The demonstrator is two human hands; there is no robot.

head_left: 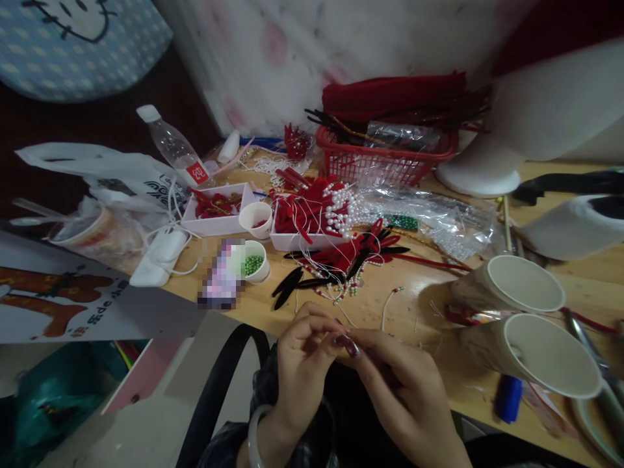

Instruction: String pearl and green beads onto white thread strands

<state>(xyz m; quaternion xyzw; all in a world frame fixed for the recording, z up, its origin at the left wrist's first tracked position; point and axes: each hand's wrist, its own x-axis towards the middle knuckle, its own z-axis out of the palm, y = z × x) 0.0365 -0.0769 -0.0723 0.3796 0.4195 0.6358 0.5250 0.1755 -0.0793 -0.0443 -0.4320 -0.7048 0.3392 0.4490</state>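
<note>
One beaded string [385, 308] lies beyond the right hand [410, 385]

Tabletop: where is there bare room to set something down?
Beyond the right hand, between the red and black pieces and the large paper cups, tabletop is mostly bare, with a beaded thread on it. A smaller patch lies between the green-bead cup and the near edge. Crowded: around the red basket and pale boxes.
</note>
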